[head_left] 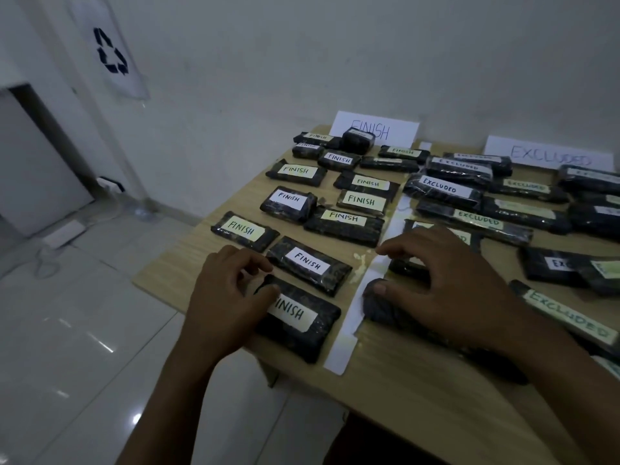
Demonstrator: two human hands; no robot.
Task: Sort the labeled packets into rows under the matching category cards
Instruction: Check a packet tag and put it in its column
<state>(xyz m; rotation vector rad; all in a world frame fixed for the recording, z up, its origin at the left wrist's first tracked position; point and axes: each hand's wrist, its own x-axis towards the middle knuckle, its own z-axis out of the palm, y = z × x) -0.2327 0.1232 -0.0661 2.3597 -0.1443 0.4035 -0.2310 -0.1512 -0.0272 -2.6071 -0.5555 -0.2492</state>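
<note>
The left grip [231, 297] pinches the left end of the nearest FINISH packet [302, 333], whose long axis runs rightward from it toward the paper strip [340, 355]. Just across the strip, the right grip [446, 286] arches over a dark packet [375, 307], thumb on its left end. Whether it clasps the packet, I cannot tell. Both packets lie near the worktop's [402, 397] front edge, well apart from the FINISH card [406, 132].

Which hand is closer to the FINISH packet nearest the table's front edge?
Left. The left hand pinches that FINISH packet at its left end; the right hand lies across the white paper strip, resting on a different dark packet.
</note>
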